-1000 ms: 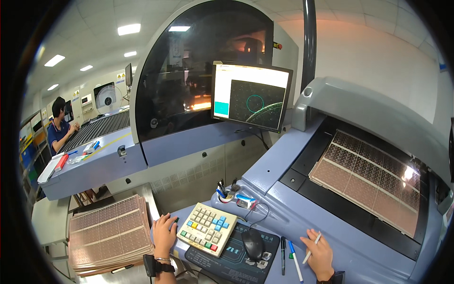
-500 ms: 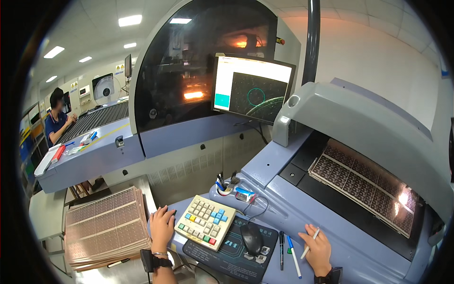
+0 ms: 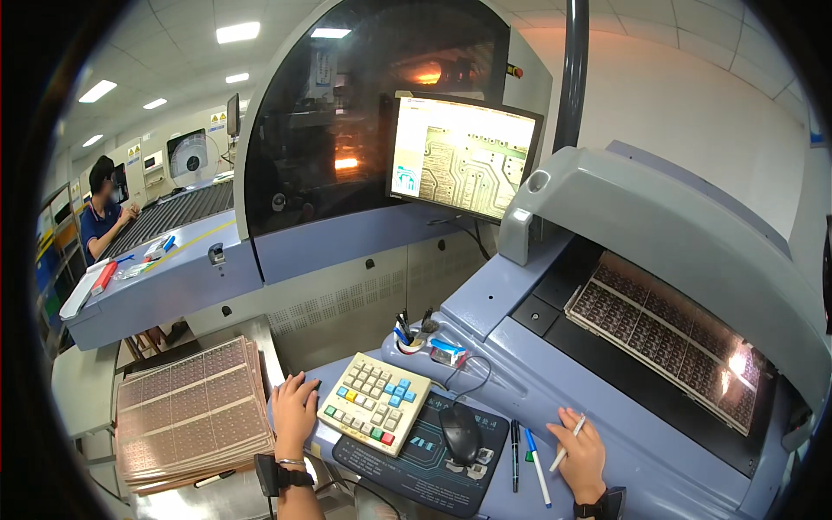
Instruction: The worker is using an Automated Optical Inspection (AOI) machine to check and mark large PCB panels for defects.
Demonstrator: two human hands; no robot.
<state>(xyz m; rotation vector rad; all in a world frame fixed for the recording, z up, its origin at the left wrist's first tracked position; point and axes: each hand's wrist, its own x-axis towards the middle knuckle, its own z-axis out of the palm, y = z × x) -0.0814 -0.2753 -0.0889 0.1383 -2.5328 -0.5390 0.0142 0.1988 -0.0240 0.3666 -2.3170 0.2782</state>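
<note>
**Inspecting a copper panel at the machine console**

Resting at the left edge of the cream keypad (image 3: 374,402), the left hand (image 3: 295,416) lies flat with fingers loosely apart, gripping nothing, its fingertips just beside the coloured keys. The right hand (image 3: 582,451) sits on the blue console with fingers closed around a white pen (image 3: 570,442); 2 more pens (image 3: 527,446) lie just left of those fingers, past them a black mouse (image 3: 459,431). The copper panel (image 3: 672,334) lies in the machine bay, up and right of the right fingers, while the monitor (image 3: 464,156) shows enlarged circuit traces. A stack of similar panels (image 3: 189,414) waits left of the left fingers. Judged from this, the review step is under way; the next move likely calls for a key press.
</note>
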